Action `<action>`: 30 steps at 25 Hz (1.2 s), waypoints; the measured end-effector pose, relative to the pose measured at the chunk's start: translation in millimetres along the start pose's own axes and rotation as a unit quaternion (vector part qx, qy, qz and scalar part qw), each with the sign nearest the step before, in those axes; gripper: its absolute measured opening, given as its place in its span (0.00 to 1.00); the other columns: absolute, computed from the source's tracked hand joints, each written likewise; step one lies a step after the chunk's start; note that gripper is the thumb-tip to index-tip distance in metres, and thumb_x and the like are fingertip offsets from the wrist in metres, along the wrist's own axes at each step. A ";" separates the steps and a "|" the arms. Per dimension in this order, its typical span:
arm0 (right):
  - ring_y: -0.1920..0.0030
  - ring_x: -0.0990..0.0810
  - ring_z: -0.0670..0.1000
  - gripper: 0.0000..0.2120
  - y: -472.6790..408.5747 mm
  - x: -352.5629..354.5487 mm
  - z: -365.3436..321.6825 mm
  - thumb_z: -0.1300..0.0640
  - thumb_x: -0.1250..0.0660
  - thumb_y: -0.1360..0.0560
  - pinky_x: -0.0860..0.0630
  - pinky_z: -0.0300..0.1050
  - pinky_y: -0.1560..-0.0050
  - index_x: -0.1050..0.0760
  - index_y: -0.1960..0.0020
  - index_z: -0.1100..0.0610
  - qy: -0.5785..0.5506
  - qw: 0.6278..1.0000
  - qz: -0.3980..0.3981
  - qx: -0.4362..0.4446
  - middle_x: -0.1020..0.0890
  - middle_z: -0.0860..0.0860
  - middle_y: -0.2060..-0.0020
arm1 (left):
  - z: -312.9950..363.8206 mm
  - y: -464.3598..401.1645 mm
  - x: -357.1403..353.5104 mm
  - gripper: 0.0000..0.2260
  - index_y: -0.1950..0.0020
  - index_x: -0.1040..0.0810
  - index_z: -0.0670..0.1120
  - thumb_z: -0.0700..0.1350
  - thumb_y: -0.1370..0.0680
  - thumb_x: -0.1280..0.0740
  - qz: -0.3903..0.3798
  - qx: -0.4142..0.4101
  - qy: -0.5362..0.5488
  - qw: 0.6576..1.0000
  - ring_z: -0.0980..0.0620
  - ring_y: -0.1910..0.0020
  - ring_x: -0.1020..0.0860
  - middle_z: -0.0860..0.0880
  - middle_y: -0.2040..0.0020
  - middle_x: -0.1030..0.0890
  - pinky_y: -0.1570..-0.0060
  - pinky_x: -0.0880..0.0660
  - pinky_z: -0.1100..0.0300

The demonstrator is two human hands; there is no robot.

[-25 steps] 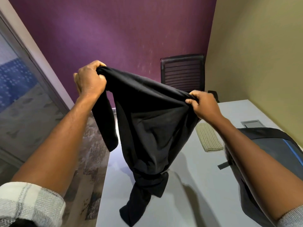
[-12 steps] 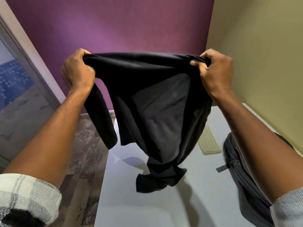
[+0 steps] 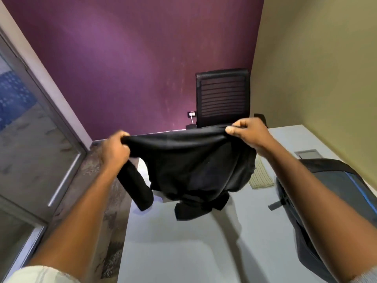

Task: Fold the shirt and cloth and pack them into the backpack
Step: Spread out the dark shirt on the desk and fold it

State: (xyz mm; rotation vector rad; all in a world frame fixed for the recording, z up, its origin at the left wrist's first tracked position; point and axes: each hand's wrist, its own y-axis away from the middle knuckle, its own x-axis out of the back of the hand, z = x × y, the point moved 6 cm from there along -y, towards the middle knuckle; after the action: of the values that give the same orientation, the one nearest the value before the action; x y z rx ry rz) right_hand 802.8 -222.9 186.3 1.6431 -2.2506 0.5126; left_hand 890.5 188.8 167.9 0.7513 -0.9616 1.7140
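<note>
Head view: my left hand (image 3: 114, 149) and right hand (image 3: 245, 132) each grip one end of the shirt's (image 3: 189, 172) top edge, fingers curled round bunched fabric, with that edge stretched between them. Its body hangs above the table (image 3: 179, 242), a sleeve dangling on the left and the bottom twisted into a knot just over the surface. The cloth (image 3: 261, 177) lies flat on the table behind the shirt, and the backpack (image 3: 326, 201) sits at my right. To fold well, I judge I should shake that twist loose first, keep the edge taut and level, then lay the shirt flat on the table, clear of the cloth, before folding the sleeves inward.
</note>
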 end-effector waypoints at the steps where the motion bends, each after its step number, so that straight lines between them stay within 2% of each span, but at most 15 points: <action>1: 0.59 0.21 0.47 0.04 10.9 -11.0 13.8 0.58 0.24 0.27 0.25 0.43 0.53 0.18 0.60 0.54 -0.016 0.999 -0.029 -0.006 0.17 0.49 0.63 | -20.5 16.7 -27.5 0.24 0.42 0.19 0.53 0.31 0.30 0.39 -0.054 0.012 -0.011 0.998 0.38 0.50 0.19 0.43 0.49 0.16 0.51 0.22 0.50; 4: 0.48 0.19 0.49 0.09 34.8 -30.5 35.4 0.66 0.30 0.25 0.24 0.44 0.43 0.18 0.50 0.53 -0.027 0.996 -0.083 -0.007 0.16 0.48 0.50 | -61.5 63.0 -86.6 0.18 0.50 0.19 0.45 0.28 0.30 0.41 -0.181 0.011 0.011 0.983 0.42 0.55 0.20 0.43 0.56 0.17 0.58 0.25 0.52; 6: 0.44 0.19 0.47 0.14 44.9 -37.5 38.9 0.68 0.33 0.23 0.25 0.43 0.38 0.20 0.44 0.52 -0.044 0.994 -0.100 -0.014 0.17 0.47 0.46 | -71.6 90.8 -111.3 0.14 0.52 0.20 0.42 0.28 0.28 0.40 -0.265 -0.020 0.010 0.964 0.44 0.54 0.21 0.44 0.56 0.20 0.57 0.27 0.53; 8: 0.44 0.18 0.46 0.17 53.4 -43.8 35.5 0.71 0.34 0.23 0.24 0.42 0.37 0.22 0.41 0.53 -0.082 0.990 -0.117 -0.006 0.15 0.48 0.47 | -75.8 115.3 -132.9 0.15 0.44 0.20 0.51 0.35 0.26 0.32 -0.387 -0.057 -0.021 0.920 0.44 0.44 0.20 0.46 0.46 0.19 0.48 0.26 0.54; 10: 0.42 0.18 0.46 0.19 60.9 -50.4 31.8 0.71 0.33 0.24 0.24 0.41 0.37 0.24 0.39 0.52 -0.105 0.985 -0.135 0.015 0.16 0.47 0.46 | -69.1 137.8 -143.0 0.30 0.27 0.31 0.57 0.47 0.27 0.24 -0.503 -0.080 -0.065 0.858 0.48 0.32 0.27 0.52 0.30 0.26 0.34 0.29 0.55; 11: 0.40 0.19 0.45 0.21 64.3 -54.3 30.7 0.71 0.33 0.24 0.24 0.41 0.38 0.25 0.38 0.50 -0.103 0.984 -0.144 0.029 0.17 0.46 0.45 | -55.9 143.2 -143.3 0.37 0.22 0.38 0.57 0.51 0.28 0.24 -0.519 -0.083 -0.042 0.850 0.51 0.28 0.31 0.54 0.27 0.31 0.30 0.32 0.55; 13: 0.38 0.21 0.44 0.24 70.1 -64.1 28.7 0.72 0.33 0.25 0.23 0.40 0.38 0.26 0.37 0.47 -0.077 0.983 -0.159 0.055 0.19 0.45 0.42 | -5.3 146.0 -131.2 0.39 0.20 0.41 0.58 0.54 0.27 0.24 -0.457 -0.118 0.087 0.878 0.55 0.27 0.34 0.57 0.24 0.34 0.29 0.33 0.57; 15: 0.37 0.22 0.44 0.26 73.7 -72.4 26.2 0.72 0.34 0.25 0.23 0.38 0.39 0.27 0.36 0.46 -0.055 0.982 -0.162 0.083 0.21 0.46 0.42 | 51.6 152.2 -113.8 0.35 0.23 0.37 0.61 0.54 0.26 0.24 -0.372 -0.170 0.209 0.888 0.61 0.29 0.32 0.61 0.26 0.32 0.34 0.32 0.64; 17: 0.39 0.21 0.45 0.28 75.7 -76.3 21.6 0.72 0.34 0.25 0.22 0.37 0.41 0.28 0.34 0.45 -0.042 0.980 -0.164 0.109 0.21 0.46 0.42 | 92.8 159.8 -108.4 0.32 0.25 0.34 0.61 0.56 0.26 0.25 -0.343 -0.210 0.254 0.879 0.65 0.33 0.30 0.64 0.30 0.28 0.40 0.33 0.73; 18: 0.40 0.20 0.46 0.29 76.1 -76.8 19.3 0.71 0.33 0.26 0.22 0.37 0.42 0.29 0.33 0.45 -0.037 0.979 -0.162 0.119 0.21 0.46 0.43 | 106.4 162.3 -109.4 0.30 0.26 0.32 0.60 0.56 0.26 0.25 -0.334 -0.218 0.258 0.880 0.65 0.35 0.28 0.63 0.32 0.26 0.42 0.33 0.74; 21: 0.43 0.19 0.48 0.30 72.8 -71.6 16.8 0.66 0.28 0.27 0.20 0.39 0.45 0.30 0.31 0.43 -0.008 0.984 -0.126 0.129 0.21 0.44 0.43 | 129.0 157.0 -106.0 0.15 0.37 0.23 0.54 0.50 0.23 0.28 -0.280 -0.215 0.278 0.894 0.63 0.47 0.22 0.59 0.44 0.20 0.46 0.27 0.67; 23: 0.46 0.19 0.48 0.27 71.5 -65.9 21.7 0.62 0.26 0.27 0.20 0.40 0.47 0.28 0.33 0.44 0.008 0.986 -0.114 0.120 0.21 0.44 0.44 | 134.2 148.0 -103.2 0.08 0.43 0.20 0.52 0.46 0.21 0.30 -0.256 -0.219 0.284 0.898 0.59 0.50 0.21 0.56 0.50 0.18 0.46 0.24 0.61; 27: 0.46 0.21 0.48 0.22 74.0 -69.9 62.6 0.48 0.24 0.31 0.20 0.49 0.46 0.25 0.38 0.46 0.093 0.977 -0.182 0.062 0.20 0.44 0.45 | 143.7 129.2 -85.1 0.07 0.45 0.21 0.48 0.38 0.20 0.33 -0.257 -0.235 0.329 0.878 0.59 0.50 0.21 0.54 0.51 0.19 0.46 0.24 0.64; 29: 0.50 0.22 0.52 0.19 75.2 -74.2 91.0 0.40 0.27 0.37 0.22 0.56 0.47 0.25 0.49 0.43 0.181 0.966 -0.182 0.028 0.21 0.46 0.51 | 154.6 119.9 -67.3 0.08 0.46 0.22 0.48 0.35 0.20 0.35 -0.256 -0.259 0.364 0.857 0.58 0.52 0.21 0.54 0.52 0.20 0.47 0.25 0.65; 30: 0.52 0.22 0.53 0.16 74.6 -77.0 103.0 0.38 0.29 0.38 0.22 0.57 0.49 0.26 0.55 0.43 0.208 0.963 -0.169 0.017 0.21 0.47 0.55 | 159.7 115.4 -58.5 0.09 0.46 0.22 0.48 0.35 0.20 0.35 -0.252 -0.273 0.377 0.848 0.57 0.52 0.21 0.54 0.52 0.20 0.48 0.25 0.64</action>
State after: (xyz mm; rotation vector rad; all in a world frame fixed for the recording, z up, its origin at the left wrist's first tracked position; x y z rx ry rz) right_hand 750.6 -184.0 52.6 1.6984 -1.6315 0.7295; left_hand 806.9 1.1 168.6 -0.0841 -0.5613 1.0255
